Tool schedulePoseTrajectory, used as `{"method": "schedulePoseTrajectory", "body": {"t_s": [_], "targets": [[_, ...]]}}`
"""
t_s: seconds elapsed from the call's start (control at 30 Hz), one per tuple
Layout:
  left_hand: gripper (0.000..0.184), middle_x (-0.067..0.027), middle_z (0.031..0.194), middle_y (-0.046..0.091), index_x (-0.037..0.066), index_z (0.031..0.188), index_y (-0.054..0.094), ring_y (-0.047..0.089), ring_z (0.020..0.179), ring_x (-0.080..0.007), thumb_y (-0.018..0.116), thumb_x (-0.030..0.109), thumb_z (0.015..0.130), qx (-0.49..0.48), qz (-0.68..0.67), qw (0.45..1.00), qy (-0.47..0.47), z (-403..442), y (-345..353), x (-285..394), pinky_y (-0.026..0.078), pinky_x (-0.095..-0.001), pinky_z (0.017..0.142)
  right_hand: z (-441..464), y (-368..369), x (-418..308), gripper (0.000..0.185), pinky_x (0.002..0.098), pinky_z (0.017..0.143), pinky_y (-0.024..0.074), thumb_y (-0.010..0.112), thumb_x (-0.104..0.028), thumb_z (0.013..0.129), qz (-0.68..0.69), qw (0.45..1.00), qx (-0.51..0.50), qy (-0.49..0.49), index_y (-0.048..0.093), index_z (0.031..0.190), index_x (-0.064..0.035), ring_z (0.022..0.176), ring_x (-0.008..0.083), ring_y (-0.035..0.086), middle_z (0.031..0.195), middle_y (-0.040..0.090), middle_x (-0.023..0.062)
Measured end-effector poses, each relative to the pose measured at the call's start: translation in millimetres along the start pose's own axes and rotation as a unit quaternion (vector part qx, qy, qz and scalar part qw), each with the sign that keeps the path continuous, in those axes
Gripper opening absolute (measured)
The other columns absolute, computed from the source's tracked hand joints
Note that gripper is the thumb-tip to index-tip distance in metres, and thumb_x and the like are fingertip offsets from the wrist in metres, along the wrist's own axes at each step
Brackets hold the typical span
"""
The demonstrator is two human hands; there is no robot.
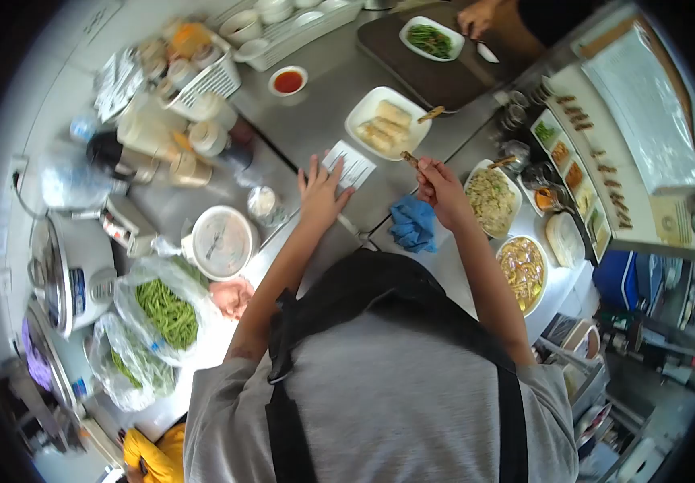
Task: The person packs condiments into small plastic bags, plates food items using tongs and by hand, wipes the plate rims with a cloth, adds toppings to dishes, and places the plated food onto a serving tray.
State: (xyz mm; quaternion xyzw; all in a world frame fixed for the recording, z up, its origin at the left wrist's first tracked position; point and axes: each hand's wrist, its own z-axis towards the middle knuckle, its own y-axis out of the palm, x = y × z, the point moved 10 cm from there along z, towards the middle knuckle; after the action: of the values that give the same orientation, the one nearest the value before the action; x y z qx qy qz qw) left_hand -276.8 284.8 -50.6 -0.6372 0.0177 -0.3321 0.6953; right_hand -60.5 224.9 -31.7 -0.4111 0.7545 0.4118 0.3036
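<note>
My left hand [321, 193] lies on the steel counter with its fingers spread, touching the lower left edge of a white paper slip [349, 167] with print on it. Between the fingers of my right hand [441, 191] is a small brown clothespin [410, 159], held above the counter. Just beyond it sits a white dish [355, 115] of pale rolls [390, 127], with another brown clip [431, 114] on its right rim. A crumpled blue cloth [413, 224] rests below my right hand. To the right is a dish of fried rice [490, 203] with a clip on its rim.
Beyond, a co-worker's hand [478, 16] holds a knife [487, 52] by a dish of greens [430, 42] on a dark board [375, 40]. Sauce bowl [288, 80], bottles and a lidded tub [221, 241] stand left, bagged green beans [166, 312] lower left, a noodle bowl [522, 274] right.
</note>
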Motion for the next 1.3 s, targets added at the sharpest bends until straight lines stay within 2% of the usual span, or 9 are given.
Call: {"method": "schedulePoseTrajectory", "body": {"t_s": [0.17, 0.23, 0.37, 0.43, 0.83, 1.03, 1.1, 1.2, 1.3], "targets": [[0.062, -0.0189, 0.135, 0.047, 0.004, 0.139, 0.04, 0.027, 0.136, -0.0396, 0.06, 0.034, 0.087, -0.04, -0.031, 0.999, -0.001, -5, -6, 8, 0.016, -0.0569, 0.109, -30, -52, -91, 0.036, 0.0231, 0.057, 0.0398, 0.058, -0.023, 0.094, 0.027, 0.994, 0.026, -0.105, 0.055, 0.123, -0.0025, 0.06, 0.0079, 0.041, 0.078, 0.047, -0.0036], [0.056, -0.0202, 0.129, 0.052, 0.002, 0.136, 0.043, 0.036, 0.131, -0.0373, 0.057, 0.03, 0.09, -0.011, -0.103, 0.994, 0.015, -15, -13, 12, 0.016, -0.0529, 0.11, -42, -101, -143, 0.034, 0.0251, 0.061, 0.0439, 0.058, -0.026, 0.093, -0.124, 0.967, 0.114, -0.192, 0.06, 0.117, -0.0013, 0.063, 0.0084, 0.048, 0.081, 0.057, -0.0008], [0.041, -0.0228, 0.108, 0.061, 0.005, 0.13, 0.053, 0.061, 0.093, -0.0352, 0.054, 0.008, 0.09, -0.025, -0.176, 0.984, -0.026, -34, -41, 39, 0.047, -0.0387, 0.085, -108, -211, -269, 0.027, 0.0292, 0.069, 0.0497, 0.063, -0.025, 0.089, -0.464, 0.742, 0.354, -0.331, 0.069, 0.101, -0.0022, 0.076, 0.0164, 0.066, 0.087, 0.07, 0.0115], [0.045, -0.0241, 0.1, 0.063, 0.007, 0.128, 0.055, 0.064, 0.085, -0.0363, 0.049, -0.004, 0.085, 0.015, -0.183, 0.983, 0.005, -38, -59, 60, 0.05, -0.0367, 0.072, -144, -272, -309, 0.025, 0.0339, 0.073, 0.0506, 0.063, -0.026, 0.087, -0.523, 0.605, 0.44, -0.407, 0.07, 0.099, -0.0053, 0.084, 0.0254, 0.067, 0.091, 0.069, 0.0153], [0.041, -0.0176, 0.1, 0.064, 0.003, 0.102, 0.065, 0.061, 0.096, -0.0317, 0.039, -0.016, 0.077, 0.069, -0.229, 0.971, -0.019, -15, -93, 85, 0.047, -0.036, 0.085, -149, -406, -345, 0.025, 0.0411, 0.072, 0.0505, 0.06, -0.032, 0.088, -0.654, 0.541, 0.46, -0.262, 0.072, 0.097, -0.0123, 0.081, 0.0337, 0.063, 0.091, 0.068, 0.013], [0.036, -0.0137, 0.093, 0.062, 0.006, 0.092, 0.067, 0.061, 0.087, -0.0309, 0.045, -0.015, 0.073, 0.053, -0.222, 0.974, 0.014, 0, -122, 77, 0.047, -0.0361, 0.077, -95, -430, -326, 0.043, 0.0428, 0.092, 0.0417, 0.049, -0.036, 0.093, -0.656, 0.616, 0.412, -0.146, 0.062, 0.116, -0.0031, 0.107, 0.0375, 0.057, 0.115, 0.061, 0.0214], [0.036, -0.0135, 0.092, 0.062, 0.007, 0.097, 0.067, 0.061, 0.085, -0.0296, 0.047, -0.013, 0.074, 0.051, -0.191, 0.98, -0.014, 21, -158, 76, 0.047, -0.0357, 0.075, -53, -512, -318, 0.037, 0.042, 0.096, 0.0416, 0.052, -0.024, 0.093, -0.754, 0.525, 0.316, -0.238, 0.056, 0.121, 0.0002, 0.111, 0.038, 0.055, 0.123, 0.057, 0.021], [0.036, -0.0134, 0.098, 0.064, 0.008, 0.105, 0.067, 0.062, 0.082, -0.0255, 0.051, -0.008, 0.078, 0.187, -0.18, 0.965, -0.034, 45, -253, 40, 0.048, -0.034, 0.073, -78, -492, -324, 0.052, 0.0406, 0.097, 0.0419, 0.061, -0.015, 0.088, -0.618, 0.624, 0.387, -0.28, 0.043, 0.135, -0.0006, 0.114, 0.0351, 0.054, 0.13, 0.05, 0.0221], [0.031, -0.0133, 0.104, 0.067, 0.008, 0.109, 0.067, 0.062, 0.074, -0.0168, 0.059, -0.001, 0.08, 0.339, -0.188, 0.921, -0.043, 68, -370, -26, 0.049, -0.0312, 0.069, -147, -359, -320, 0.054, 0.0383, 0.078, 0.047, 0.063, -0.015, 0.087, -0.606, 0.576, 0.48, -0.266, 0.043, 0.135, -0.0026, 0.093, 0.0309, 0.059, 0.125, 0.052, 0.0185]]}}
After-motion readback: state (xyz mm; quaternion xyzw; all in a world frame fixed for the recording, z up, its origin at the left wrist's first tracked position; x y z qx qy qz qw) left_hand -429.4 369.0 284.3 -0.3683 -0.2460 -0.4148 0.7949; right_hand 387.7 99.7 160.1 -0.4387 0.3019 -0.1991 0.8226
